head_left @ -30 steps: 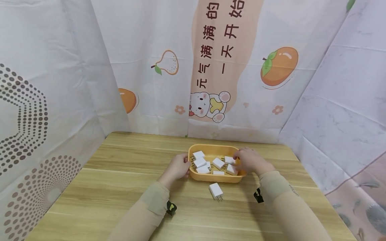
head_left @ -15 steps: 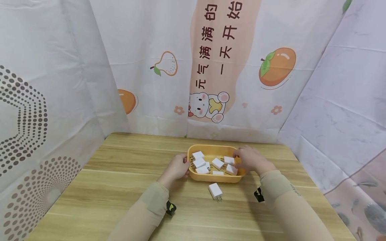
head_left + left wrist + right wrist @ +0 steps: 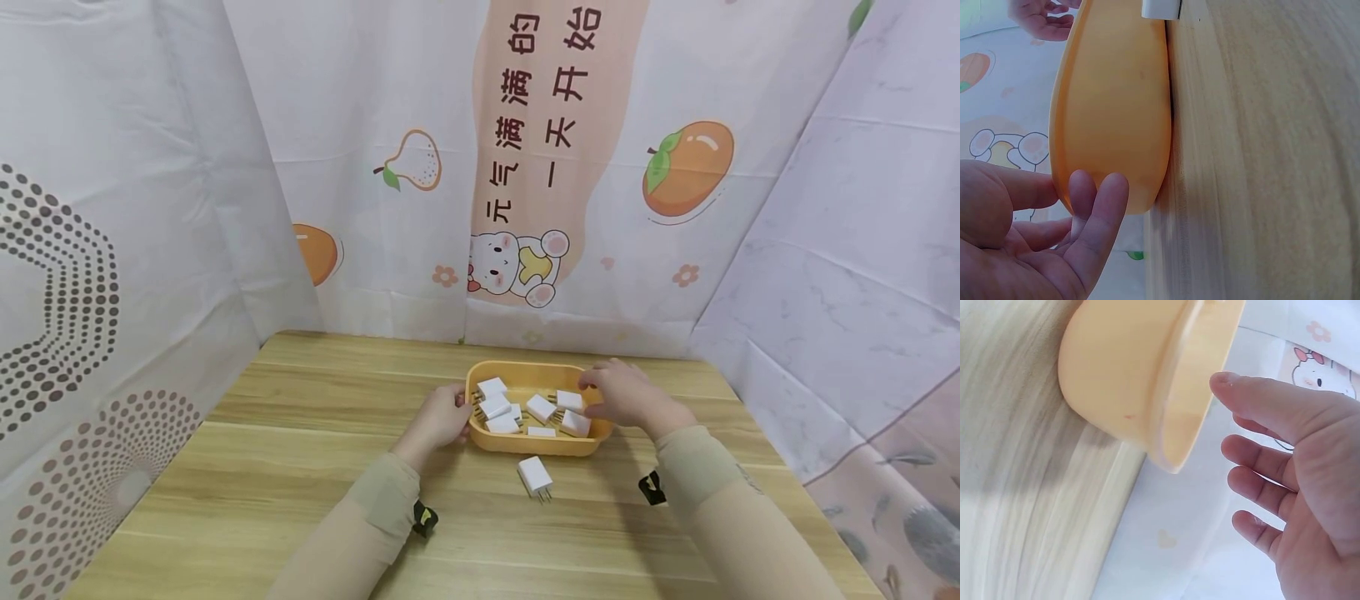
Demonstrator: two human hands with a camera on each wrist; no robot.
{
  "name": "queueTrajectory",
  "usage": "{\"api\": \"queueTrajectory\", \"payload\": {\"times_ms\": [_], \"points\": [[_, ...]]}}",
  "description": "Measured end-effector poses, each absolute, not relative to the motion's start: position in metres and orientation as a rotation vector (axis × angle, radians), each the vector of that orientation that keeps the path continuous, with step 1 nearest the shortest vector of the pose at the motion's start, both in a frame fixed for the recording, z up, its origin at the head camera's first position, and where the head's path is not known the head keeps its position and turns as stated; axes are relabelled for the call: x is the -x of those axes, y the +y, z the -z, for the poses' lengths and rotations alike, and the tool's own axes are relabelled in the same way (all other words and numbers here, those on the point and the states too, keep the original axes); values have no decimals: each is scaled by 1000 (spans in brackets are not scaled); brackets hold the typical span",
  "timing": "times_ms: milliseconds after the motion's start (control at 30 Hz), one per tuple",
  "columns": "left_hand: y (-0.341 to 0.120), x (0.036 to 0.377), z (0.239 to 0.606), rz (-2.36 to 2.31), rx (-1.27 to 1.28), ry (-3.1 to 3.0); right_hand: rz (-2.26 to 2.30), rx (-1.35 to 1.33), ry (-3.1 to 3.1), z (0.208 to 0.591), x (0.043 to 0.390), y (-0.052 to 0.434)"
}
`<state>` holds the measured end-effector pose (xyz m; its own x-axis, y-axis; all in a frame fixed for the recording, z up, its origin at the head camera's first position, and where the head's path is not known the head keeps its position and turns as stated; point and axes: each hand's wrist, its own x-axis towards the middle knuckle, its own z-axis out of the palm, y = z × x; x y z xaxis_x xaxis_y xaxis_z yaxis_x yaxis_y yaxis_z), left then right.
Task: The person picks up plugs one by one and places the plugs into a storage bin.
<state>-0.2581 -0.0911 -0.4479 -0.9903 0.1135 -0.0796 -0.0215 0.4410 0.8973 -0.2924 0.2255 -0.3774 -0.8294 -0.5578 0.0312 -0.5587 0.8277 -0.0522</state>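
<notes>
A yellow plastic tray [image 3: 531, 445] stands on the table with several white plug chargers [image 3: 540, 408] lying loose inside. At its left end, my left hand [image 3: 441, 415] grips the rim; in the left wrist view, that hand [image 3: 1054, 244] has fingertips against the tray's outer wall [image 3: 1119, 94]. My right hand [image 3: 632, 395] hovers over the tray's right end. The right wrist view shows this hand [image 3: 1310, 469] holding nothing, its fingers loosely bent and apart from the tray [image 3: 1125, 362]. One white charger [image 3: 535, 474] lies in front of the tray, prongs toward me.
The wood-grain table [image 3: 300, 450] reaches back to a printed curtain [image 3: 360, 267]. More cloth hangs along the left and right sides. A dark strap piece [image 3: 425, 518] shows at my left wrist, another [image 3: 652, 488] at my right.
My right hand has shifted slightly right and its fingers have spread a little at the tray's right end. The left hand, tray and front charger keep their places; the head view shifts slightly.
</notes>
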Motion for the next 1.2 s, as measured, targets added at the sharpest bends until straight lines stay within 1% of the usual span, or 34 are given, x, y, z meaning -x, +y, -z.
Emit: {"api": "queueTrajectory", "payload": {"times_ms": [267, 700, 1000, 1200], "points": [[-91, 258, 447, -1596, -76, 2553, -64, -963, -2915, 367, 284, 227], [-91, 258, 448, -1602, -72, 2544, -54, -1046, -2821, 363, 266, 227], [-92, 258, 448, -1600, -71, 2550, -11, -1081, -2786, 357, 247, 221], [-92, 258, 449, -1594, -77, 2559, 56, -1153, -2710, 359, 235, 217]]}}
